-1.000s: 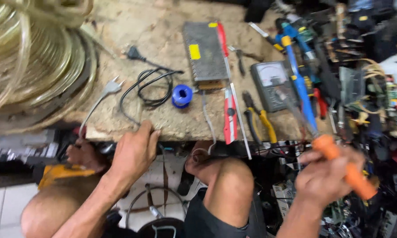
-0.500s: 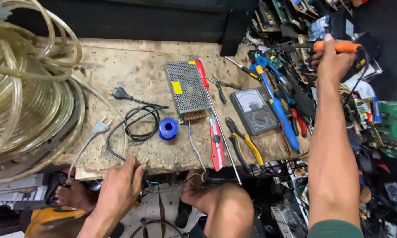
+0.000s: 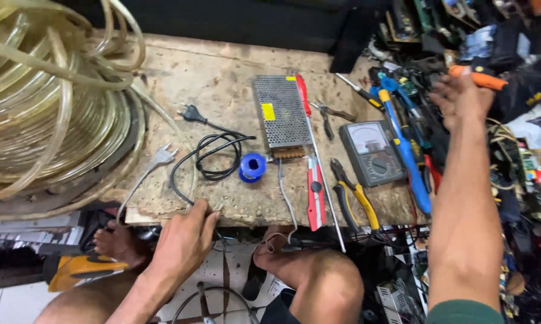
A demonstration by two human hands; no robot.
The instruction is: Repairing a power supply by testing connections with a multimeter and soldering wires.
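I see my right hand (image 3: 462, 99) stretched to the upper right of the frame, fingers spread and loose, holding nothing. Its fingertips are just beside an orange handle (image 3: 478, 77) that lies on the pile of tools there; I cannot tell if they touch it. My left hand (image 3: 183, 240) is at the lower centre-left, resting on the front edge of the bench (image 3: 222, 78), fingers bent over the edge. I cannot tell whether it pinches the black cable (image 3: 213, 157) that ends close to it.

The bench middle is crowded: a metal power supply (image 3: 279, 114), a blue solder spool (image 3: 252, 167) just beside its lower corner, a red cutter (image 3: 314, 192) reaching over the front edge, yellow pliers (image 3: 355, 198) and a meter (image 3: 372, 153). The upper middle of the bench is bare wood. A big coil of clear hose (image 3: 48, 102) fills the left side. A white plug (image 3: 162, 157) lies near the hose.
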